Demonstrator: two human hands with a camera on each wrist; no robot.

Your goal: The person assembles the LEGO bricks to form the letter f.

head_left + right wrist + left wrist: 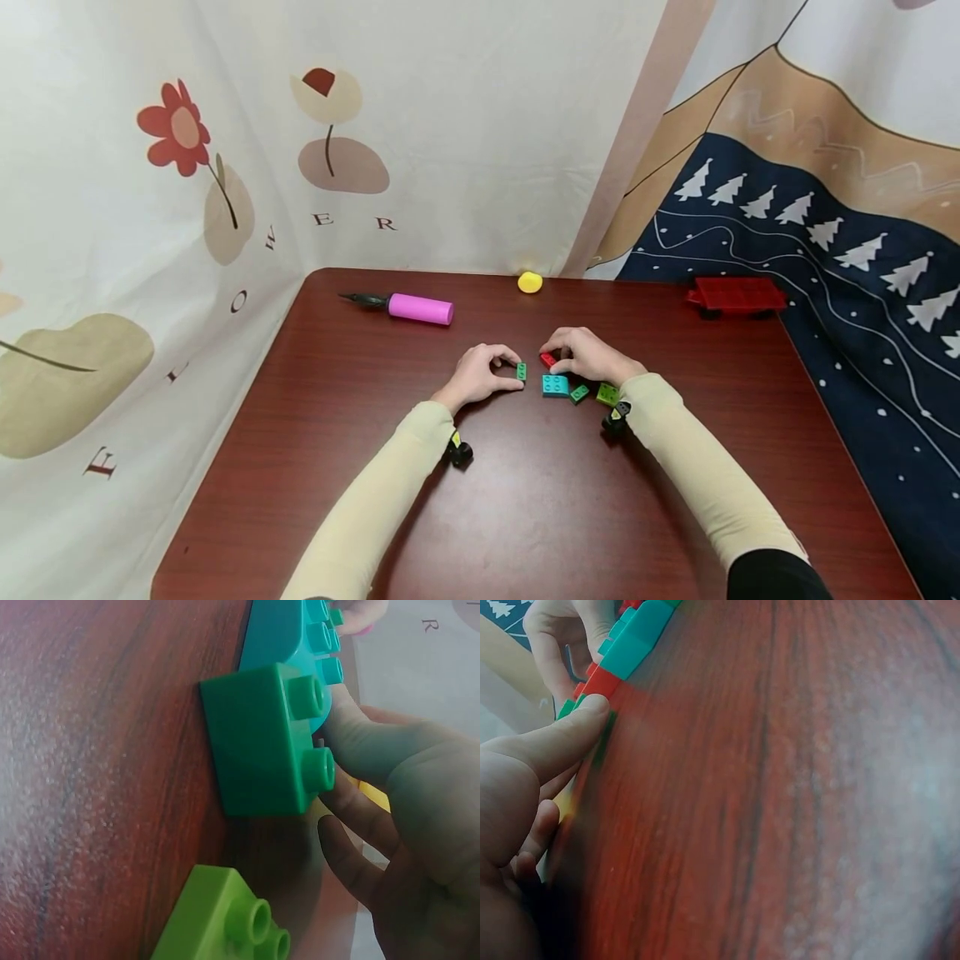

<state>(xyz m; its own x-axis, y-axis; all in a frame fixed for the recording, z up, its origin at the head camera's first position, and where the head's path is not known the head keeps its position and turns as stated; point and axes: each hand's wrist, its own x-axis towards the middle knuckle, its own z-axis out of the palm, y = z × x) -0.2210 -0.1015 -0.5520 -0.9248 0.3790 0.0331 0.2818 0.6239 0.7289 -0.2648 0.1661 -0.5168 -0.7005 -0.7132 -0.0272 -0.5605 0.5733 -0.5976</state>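
My left hand (478, 377) pinches a small green brick (521, 371) between thumb and fingers, just left of the other bricks. In the left wrist view its thumb (566, 742) covers most of that brick. To the right, my right hand (588, 356) pinches a red brick (548, 360) behind a turquoise brick (555, 385). A second green brick (255, 742) sits beside the turquoise one, below the right hand. Near the right wrist lies a lime green brick (608, 394). The red brick is hidden in the right wrist view.
On the brown table (510, 517), a pink cylinder with a black pointed end (420, 309) lies at the back left. A yellow round object (529, 282) rests at the back edge. At the back right is a red toy wagon (737, 294). Printed curtains (480, 100) hang behind.
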